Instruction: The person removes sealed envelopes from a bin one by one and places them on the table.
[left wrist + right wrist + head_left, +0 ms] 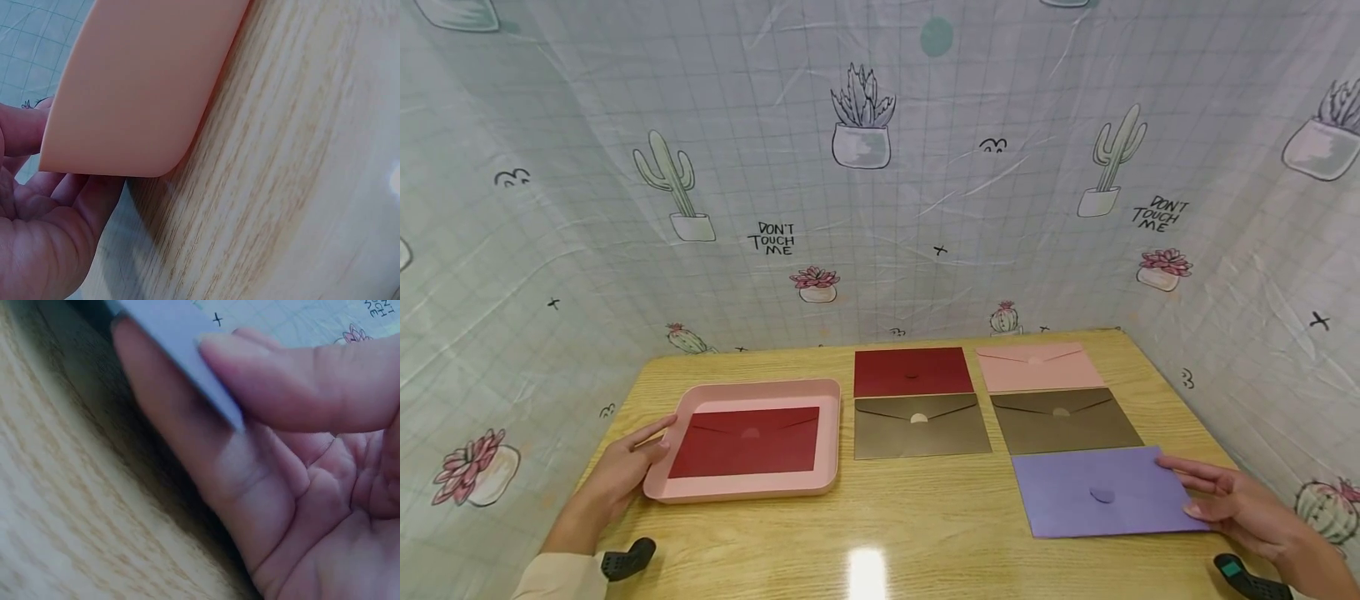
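Observation:
At the left, a pink tray [829, 425] lies on the wooden table with a red envelope [748, 454] inside it. My left hand [619, 471] grips the tray's left edge; the left wrist view shows fingers on both sides of the tray wall [144, 87]. On the right side, my right hand [1247, 508] pinches the right edge of a purple envelope [1075, 508] with a round flap tab. The right wrist view shows the thumb above the purple envelope's corner [187, 356] and a finger below it.
Right of the tray, a dark red envelope [913, 362] lies behind a bronze envelope [917, 437]. Farther right, a pink envelope [1037, 377] lies behind a brown envelope [1067, 429], which borders the purple one. A patterned curtain [925, 275] surrounds the wooden table [925, 517].

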`<action>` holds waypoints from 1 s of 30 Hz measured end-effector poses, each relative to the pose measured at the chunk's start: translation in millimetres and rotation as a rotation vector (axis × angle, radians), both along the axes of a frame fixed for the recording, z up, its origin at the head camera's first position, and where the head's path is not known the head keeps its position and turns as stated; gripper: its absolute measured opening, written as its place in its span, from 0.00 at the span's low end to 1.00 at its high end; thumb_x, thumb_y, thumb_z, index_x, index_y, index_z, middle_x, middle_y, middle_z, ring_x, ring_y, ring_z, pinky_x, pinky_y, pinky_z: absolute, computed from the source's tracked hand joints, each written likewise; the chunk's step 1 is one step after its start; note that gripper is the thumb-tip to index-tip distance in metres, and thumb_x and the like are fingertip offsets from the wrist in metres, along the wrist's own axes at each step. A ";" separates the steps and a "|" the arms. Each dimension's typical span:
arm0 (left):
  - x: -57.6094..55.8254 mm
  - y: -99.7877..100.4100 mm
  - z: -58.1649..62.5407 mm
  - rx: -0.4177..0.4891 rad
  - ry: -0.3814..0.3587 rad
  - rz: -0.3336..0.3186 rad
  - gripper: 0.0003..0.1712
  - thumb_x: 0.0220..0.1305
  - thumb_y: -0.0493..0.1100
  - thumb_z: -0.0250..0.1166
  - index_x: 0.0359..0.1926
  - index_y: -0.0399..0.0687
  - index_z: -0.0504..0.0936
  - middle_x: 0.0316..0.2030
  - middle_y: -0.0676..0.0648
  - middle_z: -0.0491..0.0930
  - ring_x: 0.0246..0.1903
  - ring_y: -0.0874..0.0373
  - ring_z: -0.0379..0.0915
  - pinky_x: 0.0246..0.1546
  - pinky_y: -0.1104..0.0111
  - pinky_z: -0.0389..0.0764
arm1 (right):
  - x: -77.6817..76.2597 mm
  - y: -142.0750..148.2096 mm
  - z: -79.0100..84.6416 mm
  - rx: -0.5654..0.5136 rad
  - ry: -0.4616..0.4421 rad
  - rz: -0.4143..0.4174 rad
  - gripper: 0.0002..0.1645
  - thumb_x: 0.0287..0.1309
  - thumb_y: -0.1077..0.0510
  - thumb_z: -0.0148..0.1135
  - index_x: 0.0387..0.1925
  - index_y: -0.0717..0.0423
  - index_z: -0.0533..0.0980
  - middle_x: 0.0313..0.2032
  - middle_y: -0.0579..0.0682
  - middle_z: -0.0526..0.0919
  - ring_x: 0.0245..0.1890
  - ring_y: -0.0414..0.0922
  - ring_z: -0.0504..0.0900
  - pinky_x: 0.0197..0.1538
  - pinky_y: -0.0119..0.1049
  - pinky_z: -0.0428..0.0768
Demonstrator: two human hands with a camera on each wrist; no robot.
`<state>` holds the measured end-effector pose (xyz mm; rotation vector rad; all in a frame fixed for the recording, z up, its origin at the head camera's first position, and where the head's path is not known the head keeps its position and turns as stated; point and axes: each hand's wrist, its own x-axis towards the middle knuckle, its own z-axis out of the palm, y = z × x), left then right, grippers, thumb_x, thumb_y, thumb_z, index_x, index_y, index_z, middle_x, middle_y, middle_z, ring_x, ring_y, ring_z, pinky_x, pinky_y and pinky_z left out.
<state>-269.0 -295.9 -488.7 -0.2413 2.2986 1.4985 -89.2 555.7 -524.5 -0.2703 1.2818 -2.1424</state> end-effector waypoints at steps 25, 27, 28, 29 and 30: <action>-0.2 0.4 0.2 0.004 -0.005 0.012 0.37 0.83 0.43 0.47 0.84 0.52 0.44 0.82 0.29 0.40 0.80 0.30 0.47 0.60 0.63 0.85 | 2.1 -8.8 20.2 0.813 0.133 -0.219 0.37 0.68 0.68 0.59 0.56 0.15 0.80 0.45 0.30 0.78 0.36 0.31 0.76 0.35 0.29 0.80; -0.7 0.8 0.8 0.009 -0.006 0.009 0.37 0.83 0.43 0.46 0.84 0.52 0.43 0.82 0.29 0.40 0.80 0.30 0.46 0.59 0.64 0.85 | 1.8 -9.2 20.7 0.823 0.135 -0.220 0.37 0.68 0.68 0.59 0.55 0.14 0.79 0.44 0.32 0.78 0.33 0.32 0.75 0.33 0.29 0.79; -0.7 1.0 0.7 0.009 -0.008 0.008 0.37 0.83 0.43 0.46 0.84 0.52 0.43 0.82 0.29 0.40 0.80 0.30 0.46 0.58 0.65 0.85 | 1.5 -9.6 21.0 0.831 0.139 -0.222 0.37 0.68 0.68 0.59 0.55 0.13 0.79 0.44 0.33 0.78 0.31 0.32 0.75 0.31 0.29 0.79; -0.8 1.4 0.9 0.009 -0.010 0.008 0.37 0.83 0.43 0.46 0.84 0.52 0.43 0.82 0.29 0.40 0.80 0.30 0.46 0.58 0.66 0.86 | 1.4 -10.2 21.4 0.843 0.143 -0.226 0.37 0.68 0.67 0.59 0.54 0.12 0.79 0.43 0.34 0.79 0.29 0.32 0.74 0.31 0.29 0.78; -0.8 1.6 1.1 0.011 -0.012 0.008 0.37 0.83 0.42 0.46 0.84 0.52 0.43 0.82 0.29 0.40 0.80 0.30 0.46 0.57 0.66 0.86 | 1.2 -10.9 21.8 0.858 0.148 -0.232 0.38 0.68 0.67 0.60 0.53 0.12 0.79 0.43 0.35 0.79 0.28 0.33 0.74 0.30 0.29 0.77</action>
